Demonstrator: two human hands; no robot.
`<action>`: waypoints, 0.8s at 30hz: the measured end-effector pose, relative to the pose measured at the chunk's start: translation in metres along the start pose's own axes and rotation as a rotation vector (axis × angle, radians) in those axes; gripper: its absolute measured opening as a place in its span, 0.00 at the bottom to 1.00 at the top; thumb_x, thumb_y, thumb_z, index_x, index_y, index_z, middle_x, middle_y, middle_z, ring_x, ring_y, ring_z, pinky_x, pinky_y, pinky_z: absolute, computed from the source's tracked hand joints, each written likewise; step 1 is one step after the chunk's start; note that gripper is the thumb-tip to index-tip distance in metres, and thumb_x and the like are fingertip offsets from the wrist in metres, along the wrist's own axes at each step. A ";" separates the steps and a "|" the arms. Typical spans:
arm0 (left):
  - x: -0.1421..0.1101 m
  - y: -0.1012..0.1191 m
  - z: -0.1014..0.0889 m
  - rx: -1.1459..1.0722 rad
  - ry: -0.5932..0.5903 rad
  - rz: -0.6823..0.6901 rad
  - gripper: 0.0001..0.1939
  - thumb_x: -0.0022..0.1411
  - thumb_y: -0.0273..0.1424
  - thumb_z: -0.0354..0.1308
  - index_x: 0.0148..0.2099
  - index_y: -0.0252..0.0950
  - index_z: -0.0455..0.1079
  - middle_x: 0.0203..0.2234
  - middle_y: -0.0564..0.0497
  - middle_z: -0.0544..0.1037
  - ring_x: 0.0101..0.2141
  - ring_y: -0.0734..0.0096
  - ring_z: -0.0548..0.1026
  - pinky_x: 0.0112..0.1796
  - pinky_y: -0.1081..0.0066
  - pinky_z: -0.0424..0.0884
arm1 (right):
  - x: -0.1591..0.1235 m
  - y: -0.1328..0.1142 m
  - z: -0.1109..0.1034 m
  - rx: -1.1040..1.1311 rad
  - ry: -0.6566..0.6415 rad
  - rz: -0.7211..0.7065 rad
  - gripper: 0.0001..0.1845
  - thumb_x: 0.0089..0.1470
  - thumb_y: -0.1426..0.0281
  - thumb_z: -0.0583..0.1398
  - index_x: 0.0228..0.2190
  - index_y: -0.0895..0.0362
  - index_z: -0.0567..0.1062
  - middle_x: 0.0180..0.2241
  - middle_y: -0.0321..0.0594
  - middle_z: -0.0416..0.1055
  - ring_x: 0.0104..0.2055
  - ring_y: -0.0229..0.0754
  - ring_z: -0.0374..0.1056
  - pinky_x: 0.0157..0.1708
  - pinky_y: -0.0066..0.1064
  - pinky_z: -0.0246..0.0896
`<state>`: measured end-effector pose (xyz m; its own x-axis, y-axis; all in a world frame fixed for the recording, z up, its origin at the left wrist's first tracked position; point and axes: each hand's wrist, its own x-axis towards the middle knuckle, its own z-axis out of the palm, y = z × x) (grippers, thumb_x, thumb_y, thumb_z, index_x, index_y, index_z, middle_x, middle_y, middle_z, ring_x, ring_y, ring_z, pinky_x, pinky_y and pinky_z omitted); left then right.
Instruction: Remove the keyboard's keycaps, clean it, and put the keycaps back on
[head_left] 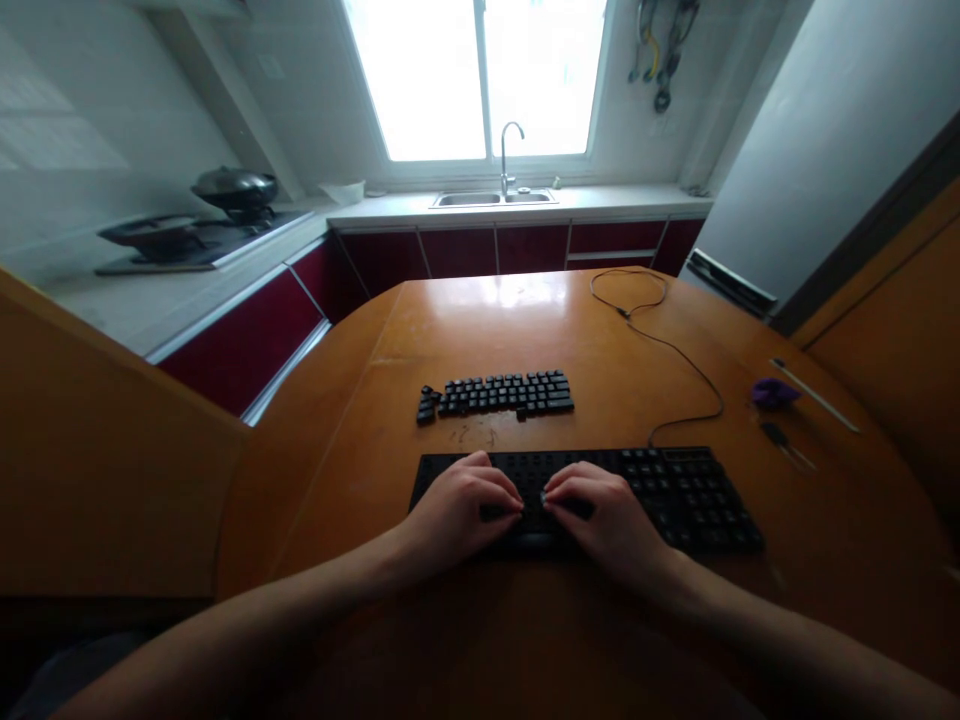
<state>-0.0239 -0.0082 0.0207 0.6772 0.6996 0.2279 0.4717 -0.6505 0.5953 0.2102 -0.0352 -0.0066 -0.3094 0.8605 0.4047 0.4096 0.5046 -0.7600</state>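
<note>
A black keyboard (694,500) lies across the near side of the table; its number pad carries keycaps, while much of its left and middle part looks bare of them. Over its middle, my left hand (469,500) is closed in a pinch, fingertips low at the board; whatever they hold is too small to make out. Facing it, my right hand (600,505) pinches what looks like a small dark keycap (544,496) just above the board. Beyond the keyboard, loose black keycaps (506,392) sit in rows, with a few apart at the left end.
The keyboard's cable (679,350) loops over the right side of the wooden table (337,420). A purple cloth (775,393), a thin white stick (814,395) and a small wire-ended tool (787,445) lie at right. Behind stand a counter with a sink (469,200) and a stove with pans.
</note>
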 end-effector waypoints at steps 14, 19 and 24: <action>-0.006 -0.002 0.013 0.114 -0.011 0.091 0.09 0.65 0.30 0.61 0.32 0.41 0.80 0.33 0.52 0.83 0.33 0.68 0.71 0.38 0.64 0.68 | -0.017 0.003 0.019 -0.184 -0.066 -0.107 0.07 0.60 0.74 0.63 0.29 0.55 0.78 0.34 0.38 0.78 0.37 0.41 0.70 0.41 0.35 0.63; -0.008 0.002 0.011 0.233 -0.052 0.135 0.10 0.68 0.31 0.58 0.35 0.41 0.79 0.36 0.52 0.82 0.36 0.66 0.70 0.41 0.63 0.66 | -0.018 0.002 0.018 -0.287 -0.119 -0.171 0.10 0.63 0.73 0.59 0.29 0.55 0.76 0.35 0.38 0.77 0.39 0.41 0.68 0.41 0.36 0.61; -0.007 0.008 0.006 0.325 -0.129 0.203 0.11 0.70 0.30 0.54 0.37 0.40 0.77 0.39 0.50 0.81 0.39 0.66 0.70 0.41 0.64 0.66 | -0.017 -0.008 0.011 -0.372 -0.196 -0.161 0.09 0.62 0.70 0.60 0.29 0.56 0.76 0.37 0.41 0.75 0.42 0.44 0.66 0.44 0.39 0.62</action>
<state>-0.0212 -0.0197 0.0190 0.8302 0.5183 0.2051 0.4614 -0.8455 0.2690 0.2028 -0.0551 -0.0132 -0.5367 0.7576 0.3714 0.6126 0.6526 -0.4460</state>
